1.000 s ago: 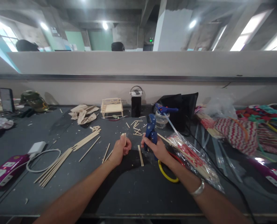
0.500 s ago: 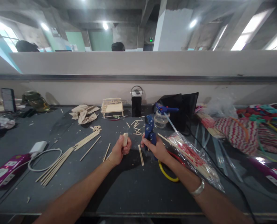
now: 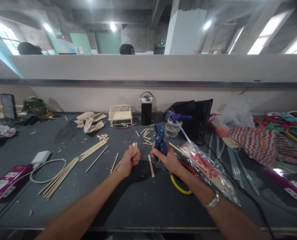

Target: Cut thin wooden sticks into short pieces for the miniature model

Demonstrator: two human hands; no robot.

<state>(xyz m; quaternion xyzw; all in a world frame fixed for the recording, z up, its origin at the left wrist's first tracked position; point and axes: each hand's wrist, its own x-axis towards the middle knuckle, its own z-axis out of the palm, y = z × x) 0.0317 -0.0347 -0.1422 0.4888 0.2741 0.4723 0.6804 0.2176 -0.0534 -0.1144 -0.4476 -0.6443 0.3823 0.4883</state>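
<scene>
A small bundle of short wooden sticks [image 3: 134, 146] pokes up from the fist of my left hand [image 3: 128, 161]. To its right, my right hand [image 3: 167, 158] grips a blue hand tool [image 3: 160, 138] held upright. Two thin sticks [image 3: 151, 166] lie on the dark table between my hands. Beyond them are scattered short cut pieces [image 3: 146, 135]. Left of my left hand lie a few loose sticks [image 3: 114, 162] and a fanned group of long sticks [image 3: 60, 178]. A small model made of sticks [image 3: 120, 115] stands near the back wall.
Crumpled brown paper [image 3: 89, 121], a phone [image 3: 146, 114] and a glass jar [image 3: 173, 128] with a blue glue gun [image 3: 178, 116] stand farther back. On the right are a plastic bag of sticks [image 3: 206, 165] and knitted cloth [image 3: 253, 141]. A purple power strip [image 3: 9, 180] lies left.
The blue tool in my right hand has shifted very slightly to the left. My left hand and its bundle have hardly moved.
</scene>
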